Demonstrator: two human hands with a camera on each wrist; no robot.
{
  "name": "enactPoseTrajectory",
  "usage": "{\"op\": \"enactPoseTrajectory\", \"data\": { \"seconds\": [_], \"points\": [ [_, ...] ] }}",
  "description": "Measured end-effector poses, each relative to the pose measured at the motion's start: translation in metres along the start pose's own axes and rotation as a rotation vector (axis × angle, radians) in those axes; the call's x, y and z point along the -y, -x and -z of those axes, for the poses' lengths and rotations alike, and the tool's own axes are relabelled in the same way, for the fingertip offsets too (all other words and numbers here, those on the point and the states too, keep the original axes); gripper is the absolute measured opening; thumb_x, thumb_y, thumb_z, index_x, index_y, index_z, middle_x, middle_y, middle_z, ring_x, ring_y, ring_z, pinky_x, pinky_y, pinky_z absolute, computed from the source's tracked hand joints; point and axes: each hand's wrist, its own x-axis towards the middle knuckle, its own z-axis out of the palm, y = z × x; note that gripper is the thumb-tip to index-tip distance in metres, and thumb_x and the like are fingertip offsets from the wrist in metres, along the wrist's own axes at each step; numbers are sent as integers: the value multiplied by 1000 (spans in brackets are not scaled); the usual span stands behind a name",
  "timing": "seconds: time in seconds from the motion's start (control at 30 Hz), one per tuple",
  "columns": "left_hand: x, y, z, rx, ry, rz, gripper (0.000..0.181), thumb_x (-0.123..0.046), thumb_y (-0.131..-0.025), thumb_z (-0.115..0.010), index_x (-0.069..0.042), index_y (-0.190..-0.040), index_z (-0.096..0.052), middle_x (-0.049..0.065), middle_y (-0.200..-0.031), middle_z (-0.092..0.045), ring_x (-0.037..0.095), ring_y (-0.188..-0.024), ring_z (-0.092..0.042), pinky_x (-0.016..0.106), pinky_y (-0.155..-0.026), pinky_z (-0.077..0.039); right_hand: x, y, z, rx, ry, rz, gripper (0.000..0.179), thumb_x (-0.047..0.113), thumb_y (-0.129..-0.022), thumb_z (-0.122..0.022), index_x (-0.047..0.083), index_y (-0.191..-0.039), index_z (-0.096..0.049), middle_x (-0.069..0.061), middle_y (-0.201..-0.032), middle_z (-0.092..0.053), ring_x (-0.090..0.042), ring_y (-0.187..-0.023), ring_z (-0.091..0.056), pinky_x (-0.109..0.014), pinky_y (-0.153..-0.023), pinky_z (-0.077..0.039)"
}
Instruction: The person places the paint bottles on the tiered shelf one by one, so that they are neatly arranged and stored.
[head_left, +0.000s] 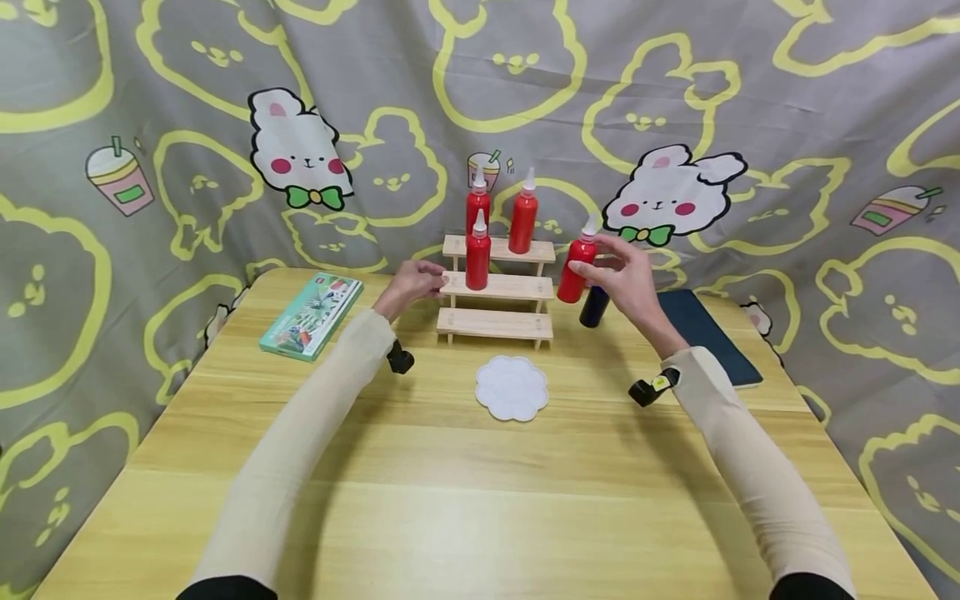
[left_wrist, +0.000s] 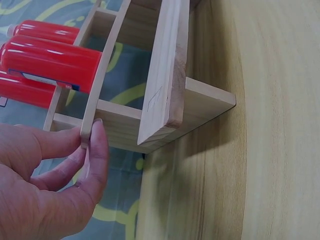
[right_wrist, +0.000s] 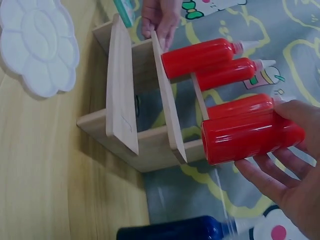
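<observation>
Stand (head_left: 495,323): wooden, three-tiered, bearing three red squeeze bottles (head_left: 477,262)
Left hand (head_left: 411,286): fingers pinching end of middle tier (head_left: 521,287)
Right hand (head_left: 628,277): fingers clamped round another red squeeze bottle (head_left: 578,252)

At the far side of the table (head_left: 450,500), the left hand (head_left: 410,286) touches the left end of a rack (head_left: 495,324) bearing three red bottles (head_left: 477,262), while the right hand (head_left: 628,277) holds another red bottle (head_left: 574,275) right of it, near a dark bottle (head_left: 594,310), a white scalloped dish (head_left: 512,388) lying nearer.
</observation>
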Motion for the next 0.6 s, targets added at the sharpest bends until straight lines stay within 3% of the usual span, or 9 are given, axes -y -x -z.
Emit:
{"op": "enactPoseTrajectory", "data": {
  "seconds": [0.33, 0.6],
  "points": [
    [-2, 0, -1, 8, -5, 0, 39, 1, -101, -64, 12, -138, -57, 30, -138, -58, 21, -80, -70, 46, -108, -59, -3, -13, -25, 29, 1, -20, 54, 22, -93, -82, 7, -142, -64, -21, -130, -68, -35, -113, -66, -20, -89, -59],
    [0, -2, 0, 12, -1, 10, 39, 1, -101, -64, 11, -138, -57, 27, -136, -59, 16, -75, -69, 44, -107, -59, -3, -18, -42, 43, -15, -21, 55, 24, -93, -83, 9, -142, -64, -18, -130, -68, -31, -113, -67, -28, -94, -62]
  ]
}}
